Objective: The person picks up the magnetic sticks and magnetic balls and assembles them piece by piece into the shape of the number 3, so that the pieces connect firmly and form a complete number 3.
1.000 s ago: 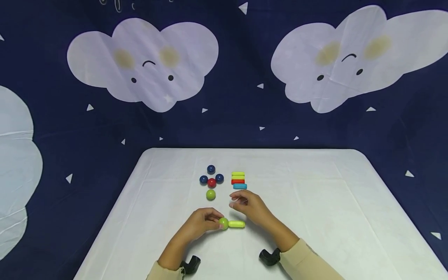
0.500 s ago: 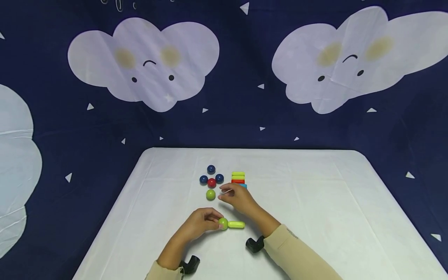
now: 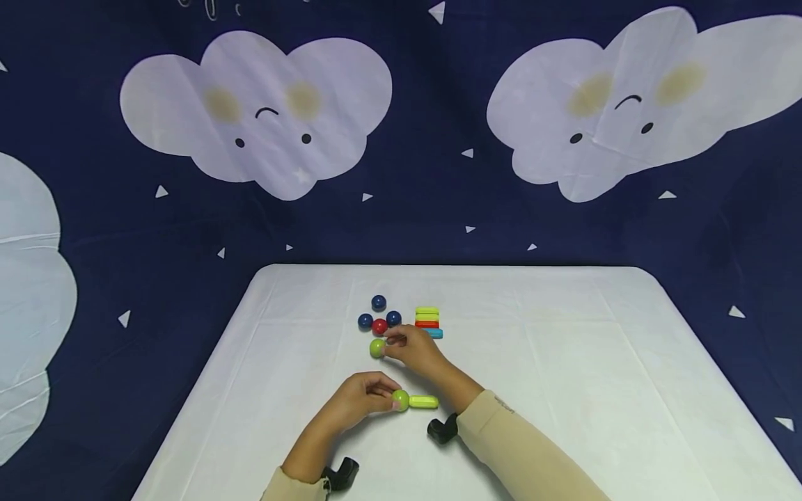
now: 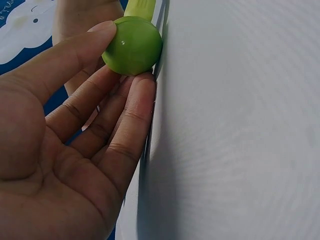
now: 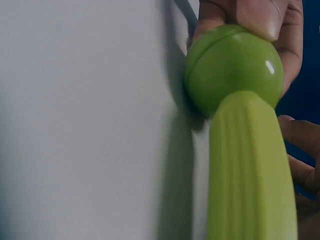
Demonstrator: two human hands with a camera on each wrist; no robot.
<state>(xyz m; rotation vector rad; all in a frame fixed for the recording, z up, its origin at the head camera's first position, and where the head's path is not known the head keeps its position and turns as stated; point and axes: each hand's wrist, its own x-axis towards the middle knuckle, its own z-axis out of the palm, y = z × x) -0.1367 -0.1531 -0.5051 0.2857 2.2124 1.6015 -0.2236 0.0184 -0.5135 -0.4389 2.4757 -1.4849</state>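
Observation:
My left hand [image 3: 365, 398] pinches a green ball [image 3: 400, 400] between thumb and fingers, low over the white table. A yellow-green ridged stick [image 3: 423, 402] is joined to that ball's right side; the right wrist view shows the stick [image 5: 250, 175] meeting the ball [image 5: 232, 70] end-on. Farther forward, my right hand [image 3: 416, 348] has its thumb and fingertips at the right side of a second green ball [image 3: 376, 348], pinching it on the table. At the right wrist view's edge only some of the right fingers [image 5: 302, 150] show, and this second ball is out of sight there.
Beyond the right hand lie a red ball [image 3: 379, 326] and dark blue balls [image 3: 379, 303]. To their right is a row of sticks: yellow-green [image 3: 427, 311], red [image 3: 427, 324] and blue [image 3: 434, 334], the last partly covered by the hand. A dark cloud-print cloth [image 3: 426, 209] hangs behind the table [image 3: 564, 376].
My right hand has moved left and slightly forward, from beside the blue stick to the second green ball. The left hand keeps its ball and stick in the same place.

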